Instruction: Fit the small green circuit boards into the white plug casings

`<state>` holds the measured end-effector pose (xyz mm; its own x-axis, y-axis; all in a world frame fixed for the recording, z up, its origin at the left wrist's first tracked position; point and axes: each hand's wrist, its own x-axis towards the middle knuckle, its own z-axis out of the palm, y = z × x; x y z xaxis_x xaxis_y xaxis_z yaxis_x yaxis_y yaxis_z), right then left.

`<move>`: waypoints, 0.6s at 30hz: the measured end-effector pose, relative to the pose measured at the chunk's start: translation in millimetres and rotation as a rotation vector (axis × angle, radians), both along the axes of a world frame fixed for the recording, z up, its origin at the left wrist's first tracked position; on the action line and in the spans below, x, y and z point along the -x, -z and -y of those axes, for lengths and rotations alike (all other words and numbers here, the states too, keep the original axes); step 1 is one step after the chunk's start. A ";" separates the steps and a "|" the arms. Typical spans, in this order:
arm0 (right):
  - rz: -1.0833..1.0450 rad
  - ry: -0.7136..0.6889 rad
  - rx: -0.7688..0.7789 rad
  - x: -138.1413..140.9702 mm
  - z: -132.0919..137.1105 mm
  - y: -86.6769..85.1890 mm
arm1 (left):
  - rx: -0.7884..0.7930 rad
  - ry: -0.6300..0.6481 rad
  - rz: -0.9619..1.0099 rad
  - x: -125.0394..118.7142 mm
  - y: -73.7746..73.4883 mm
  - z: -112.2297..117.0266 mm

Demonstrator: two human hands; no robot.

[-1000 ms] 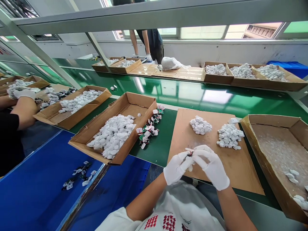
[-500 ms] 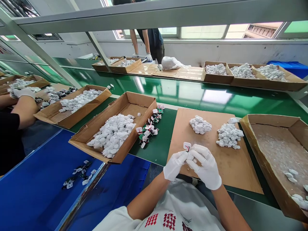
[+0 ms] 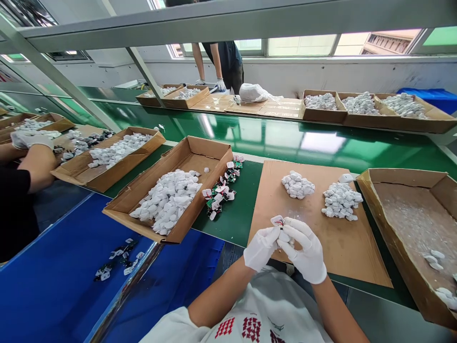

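Observation:
Both of my hands wear white gloves and meet above the near edge of a cardboard sheet (image 3: 314, 238). My left hand (image 3: 260, 248) pinches a small white square piece with red and dark wires (image 3: 277, 220). My right hand (image 3: 305, 247) is closed around small white plastic pieces (image 3: 286, 238) against the wired piece; its fingers partly hide them, so their number and fit cannot be told. Beyond the hands, two piles of small white plastic pieces, a left pile (image 3: 297, 185) and a right pile (image 3: 341, 202), lie on the cardboard.
Left is a cardboard tray (image 3: 210, 147) of white pieces, beside a row of small green circuit boards (image 3: 218, 195). Another tray (image 3: 396, 178) stands right. A blue bin (image 3: 64, 295) holds several boards. Co-workers are at left (image 3: 39, 157) and far back (image 3: 228, 62). A metal beam (image 3: 228, 24) crosses overhead.
The white wired piece has tilted and dropped slightly between my fingers. My right hand has shifted a little down and left. The co-worker's hand at left has moved slightly.

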<state>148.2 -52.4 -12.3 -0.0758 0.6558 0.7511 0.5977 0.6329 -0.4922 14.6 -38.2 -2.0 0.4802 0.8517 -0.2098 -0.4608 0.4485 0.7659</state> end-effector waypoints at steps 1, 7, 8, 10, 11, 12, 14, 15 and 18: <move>0.013 0.006 -0.016 -0.1 -0.7 -0.1 | -0.007 -0.018 -0.010 -0.3 0.2 0.3; 0.008 -0.032 0.036 -2.2 -3.0 5.1 | -0.004 -0.102 0.008 -5.0 8.1 4.1; -0.040 -0.069 0.094 -2.8 -2.4 6.3 | 0.002 -0.098 0.034 -5.7 8.2 5.0; -0.145 -0.117 0.176 -4.0 -0.8 7.9 | 0.008 -0.092 0.075 -6.5 6.7 6.3; -0.170 -0.118 0.185 -4.7 -0.2 8.2 | 0.015 -0.092 0.085 -6.4 5.7 6.6; -0.166 -0.112 0.175 -5.4 0.2 8.1 | 0.029 -0.096 0.088 -6.0 5.1 6.4; -0.095 -0.095 0.117 -6.6 0.2 6.8 | 0.056 -0.099 0.072 -4.5 5.7 5.1; -0.059 -0.086 0.091 -7.0 0.0 5.7 | 0.063 -0.096 0.058 -3.7 7.0 4.2; -0.028 -0.077 0.063 -5.9 -0.4 1.7 | 0.047 -0.070 0.040 -3.0 12.4 2.4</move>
